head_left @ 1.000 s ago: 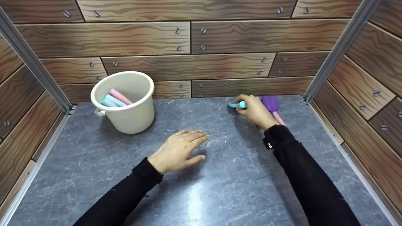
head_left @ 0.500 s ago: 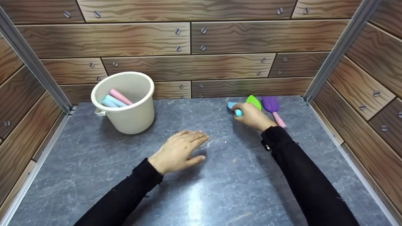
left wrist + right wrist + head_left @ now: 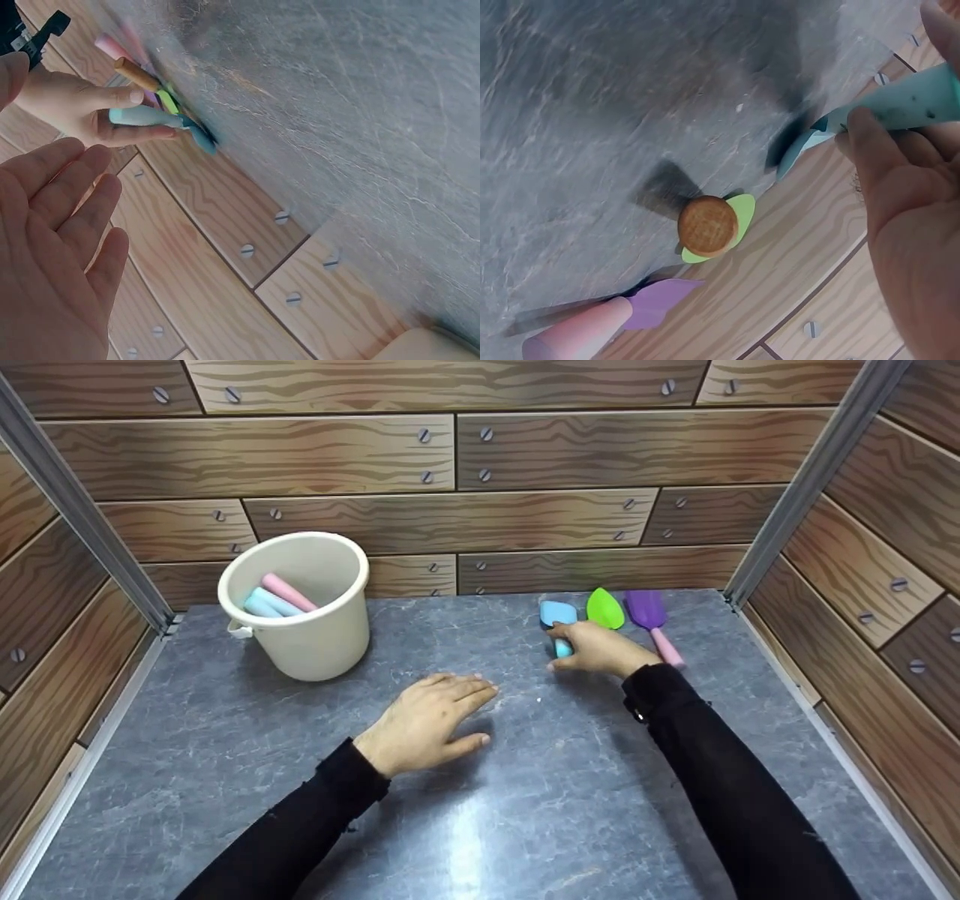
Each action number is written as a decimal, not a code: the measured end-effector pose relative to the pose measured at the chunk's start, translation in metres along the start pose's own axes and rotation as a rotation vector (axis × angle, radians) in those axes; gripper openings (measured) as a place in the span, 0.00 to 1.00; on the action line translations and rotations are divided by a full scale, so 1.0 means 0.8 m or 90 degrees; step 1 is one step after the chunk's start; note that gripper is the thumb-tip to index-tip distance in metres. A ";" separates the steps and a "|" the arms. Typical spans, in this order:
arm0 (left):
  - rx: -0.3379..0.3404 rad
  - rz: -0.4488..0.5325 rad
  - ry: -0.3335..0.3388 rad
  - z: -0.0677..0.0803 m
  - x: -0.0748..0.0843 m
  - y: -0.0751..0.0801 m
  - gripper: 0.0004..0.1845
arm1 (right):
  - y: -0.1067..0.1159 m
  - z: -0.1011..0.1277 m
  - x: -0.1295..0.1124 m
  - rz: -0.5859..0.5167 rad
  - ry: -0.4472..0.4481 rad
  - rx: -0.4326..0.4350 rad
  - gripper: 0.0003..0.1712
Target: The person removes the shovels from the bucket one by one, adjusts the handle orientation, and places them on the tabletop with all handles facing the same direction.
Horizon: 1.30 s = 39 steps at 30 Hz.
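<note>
Near the back wall, my right hand (image 3: 600,648) holds a light blue toy shovel (image 3: 559,613) by its turquoise handle (image 3: 907,101), thumb and fingers on either side. The blade points toward the wall, close over the grey surface. To its right lies a lime green toy trowel (image 3: 604,609); its round brown handle end (image 3: 708,226) shows in the right wrist view. Farther right is a purple toy scoop (image 3: 646,609) with a pink handle (image 3: 667,647). My left hand (image 3: 424,724) is palm down over the middle of the surface, fingers straight, holding nothing.
A cream bucket (image 3: 322,649) stands at the back left, with a pink handle (image 3: 289,591) and light blue handles (image 3: 271,603) inside. Wood-print panels (image 3: 555,450) wall the grey table (image 3: 450,840) at the back and sides, with metal posts (image 3: 810,472) in the corners.
My right hand has come slightly nearer with the blue shovel, whose blade has turned to face up and point at the wall. The green trowel has come into full view. My left hand stays put.
</note>
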<state>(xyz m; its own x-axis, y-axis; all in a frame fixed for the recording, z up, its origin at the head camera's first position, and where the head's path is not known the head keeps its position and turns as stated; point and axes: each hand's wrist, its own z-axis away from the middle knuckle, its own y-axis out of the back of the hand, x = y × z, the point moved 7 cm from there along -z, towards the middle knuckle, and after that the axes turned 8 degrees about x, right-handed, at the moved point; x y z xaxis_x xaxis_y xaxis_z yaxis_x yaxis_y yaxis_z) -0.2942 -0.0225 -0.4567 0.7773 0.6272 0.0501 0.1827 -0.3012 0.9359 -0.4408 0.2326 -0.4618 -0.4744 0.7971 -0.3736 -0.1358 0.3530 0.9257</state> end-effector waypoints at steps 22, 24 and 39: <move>-0.023 -0.003 0.001 0.001 -0.002 -0.002 0.39 | -0.047 -0.030 0.076 0.081 0.033 -0.028 0.43; -0.018 0.005 -0.001 0.001 -0.002 -0.002 0.39 | -0.031 -0.016 0.045 0.082 0.022 -0.039 0.40; 0.016 0.011 0.057 -0.004 -0.028 0.029 0.38 | 0.002 -0.003 0.004 0.028 0.000 0.062 0.37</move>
<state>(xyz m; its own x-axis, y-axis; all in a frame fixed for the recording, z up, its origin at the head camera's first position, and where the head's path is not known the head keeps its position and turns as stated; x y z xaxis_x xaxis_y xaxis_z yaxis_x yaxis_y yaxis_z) -0.3095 -0.0414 -0.4350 0.7235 0.6833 0.0978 0.1861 -0.3296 0.9256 -0.4446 0.2344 -0.4614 -0.4785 0.8128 -0.3321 -0.0297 0.3631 0.9313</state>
